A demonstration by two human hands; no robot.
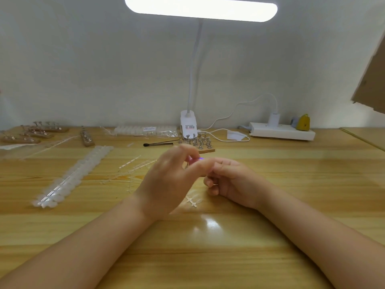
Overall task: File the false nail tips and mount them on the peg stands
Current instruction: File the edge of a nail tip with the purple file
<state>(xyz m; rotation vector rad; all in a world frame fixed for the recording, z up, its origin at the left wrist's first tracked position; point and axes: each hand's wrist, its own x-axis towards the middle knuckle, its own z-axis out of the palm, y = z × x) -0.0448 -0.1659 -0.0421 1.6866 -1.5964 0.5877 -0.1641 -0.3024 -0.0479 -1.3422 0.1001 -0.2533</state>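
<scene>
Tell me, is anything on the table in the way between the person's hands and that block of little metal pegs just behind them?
Nothing visible blocks it. The peg stand sits just beyond the left hand and right hand, with only bare wooden table between. The black brush lies off to its left, and the lamp base stands behind it.

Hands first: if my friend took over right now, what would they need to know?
Left hand: raised above the table, fingers curled, pinching something small and pinkish; blurred.
Right hand: fingers curled, meeting the left; what it holds is hidden.
Strip of nail tips: lies left.
Empty sprues: lie behind the left hand.
Nearest peg stand: pegs look bare.
Far-left stands: too small to tell.
Left to do: filing, mounting.
</scene>
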